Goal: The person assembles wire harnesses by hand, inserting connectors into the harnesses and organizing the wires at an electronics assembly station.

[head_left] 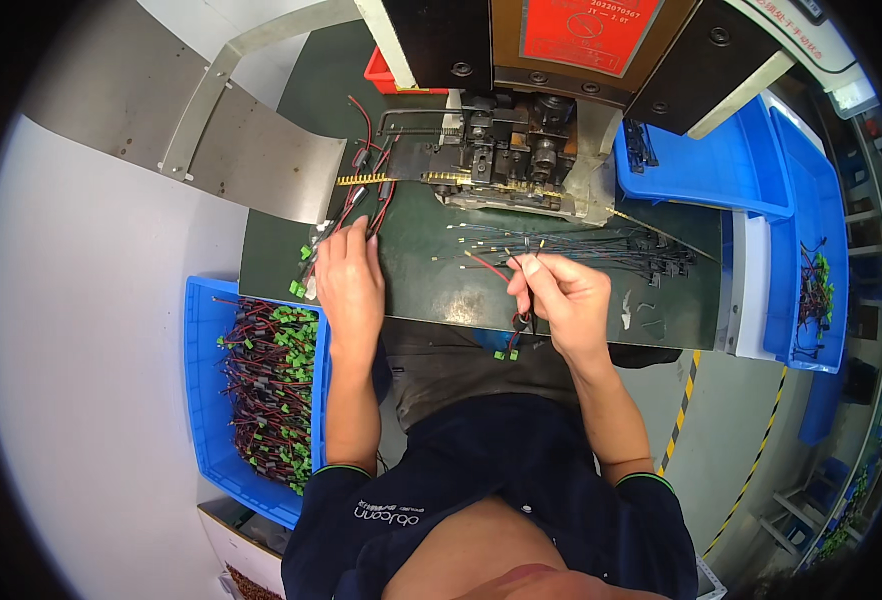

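Pinching a lead point(521, 320), head view: right hand point(573, 298), thumb and forefinger pressed together on its wires, on the wearer's side of the press point(506, 150). Lead sits short of the press, near the front edge of the bench point(421, 285), apart from the machine. Long axis slanted: red wire end up and leftward, on the press side of the fingers; green plugs point(506, 355) hang below, on the side away from the press. From the right fingertips, press lies ahead and a little left. Right hand nearer than the left to the press front.

Left hand point(351, 275): left of the press, toward the wearer, over a bunch point(353, 196) of similar leads. Fingers close together, slightly curled; cannot tell whether they grip any. Bunch runs lengthwise from beside the press's left end toward the wearer, crossing a gold strip point(371, 179); which lies on top, cannot tell.

Around: black wires point(601, 246) fanned between press and right hand, pale tips leftward, mostly reaching past the press's right end. Blue bin point(201, 380) left of the press, nearer the wearer, heaped with green-plugged leads. Blue tray point(706, 175) right of the press; red tray point(383, 78) behind its left end.
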`<control>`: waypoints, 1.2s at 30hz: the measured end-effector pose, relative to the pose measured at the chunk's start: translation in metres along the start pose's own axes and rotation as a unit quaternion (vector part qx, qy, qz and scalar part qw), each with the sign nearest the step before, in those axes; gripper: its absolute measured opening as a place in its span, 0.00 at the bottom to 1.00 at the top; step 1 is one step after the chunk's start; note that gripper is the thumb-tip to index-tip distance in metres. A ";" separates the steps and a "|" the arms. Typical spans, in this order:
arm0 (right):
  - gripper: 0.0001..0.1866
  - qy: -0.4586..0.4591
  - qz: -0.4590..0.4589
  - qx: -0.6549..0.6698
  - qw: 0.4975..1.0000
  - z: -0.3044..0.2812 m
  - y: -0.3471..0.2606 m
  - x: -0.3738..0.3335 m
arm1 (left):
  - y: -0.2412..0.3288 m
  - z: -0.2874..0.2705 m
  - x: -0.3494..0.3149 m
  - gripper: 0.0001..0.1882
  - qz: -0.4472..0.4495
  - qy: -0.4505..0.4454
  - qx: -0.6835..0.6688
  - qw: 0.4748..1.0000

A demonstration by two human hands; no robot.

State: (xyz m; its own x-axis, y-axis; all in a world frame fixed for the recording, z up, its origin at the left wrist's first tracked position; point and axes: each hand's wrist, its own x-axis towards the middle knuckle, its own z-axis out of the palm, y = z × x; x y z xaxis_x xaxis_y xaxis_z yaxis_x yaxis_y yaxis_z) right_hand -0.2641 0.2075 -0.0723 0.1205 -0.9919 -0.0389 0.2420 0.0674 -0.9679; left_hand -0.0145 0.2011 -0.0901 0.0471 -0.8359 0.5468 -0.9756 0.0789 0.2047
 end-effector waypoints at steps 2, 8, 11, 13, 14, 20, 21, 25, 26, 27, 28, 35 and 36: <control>0.12 0.013 0.003 0.001 1.000 0.001 0.002 0.011 | -0.010 0.002 -0.001 0.17 -0.023 -0.063 -0.007 0.998; 0.12 0.081 0.053 0.094 0.991 -0.001 0.012 0.042 | -0.006 -0.002 -0.002 0.17 -0.097 -0.068 -0.134 0.984; 0.12 0.096 0.060 0.098 0.989 -0.001 0.018 0.051 | -0.012 0.003 -0.003 0.13 -0.088 -0.020 -0.167 0.982; 0.12 0.097 0.063 0.093 0.989 0.000 0.018 0.054 | -0.014 0.001 -0.004 0.11 -0.101 -0.031 -0.177 0.979; 0.13 0.098 0.065 0.089 0.989 0.000 0.018 0.054 | -0.014 0.001 -0.004 0.11 -0.109 -0.037 -0.190 0.975; 0.13 0.099 0.068 0.092 0.988 0.002 0.015 0.055 | -0.013 -0.004 -0.005 0.10 -0.103 -0.028 -0.196 0.975; 0.13 0.100 0.068 0.092 0.988 0.002 0.014 0.055 | -0.013 -0.006 -0.005 0.10 -0.094 -0.026 -0.183 0.978; 0.13 0.107 0.080 0.104 0.986 0.003 0.013 0.055 | -0.008 -0.016 0.000 0.11 -0.086 -0.021 -0.172 0.981; 0.13 0.110 0.080 0.105 0.985 0.003 0.013 0.055 | -0.008 -0.017 0.001 0.12 -0.086 -0.021 -0.177 0.980; 0.13 0.110 0.080 0.106 0.985 0.004 0.013 0.055 | -0.008 -0.018 0.002 0.13 -0.085 -0.022 -0.182 0.979; 0.13 0.110 0.082 0.106 0.985 0.003 0.013 0.056 | -0.007 -0.020 0.002 0.13 -0.085 -0.022 -0.182 0.979; 0.13 0.107 0.081 0.104 0.986 0.004 0.011 0.055 | -0.012 -0.025 0.005 0.12 -0.072 -0.048 -0.169 0.982; 0.13 0.106 0.080 0.103 0.986 0.002 0.009 0.052 | -0.010 -0.027 0.006 0.11 -0.081 -0.063 -0.154 0.983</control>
State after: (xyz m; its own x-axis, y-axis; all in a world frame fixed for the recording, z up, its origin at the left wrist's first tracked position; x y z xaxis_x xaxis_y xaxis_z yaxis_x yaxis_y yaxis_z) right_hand -0.2533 0.1568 -0.0826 -0.0256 -0.9656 -0.2586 0.4294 0.2230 -0.8752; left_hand 0.0010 0.2100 -0.0670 0.1506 -0.9102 0.3858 -0.8459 0.0833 0.5267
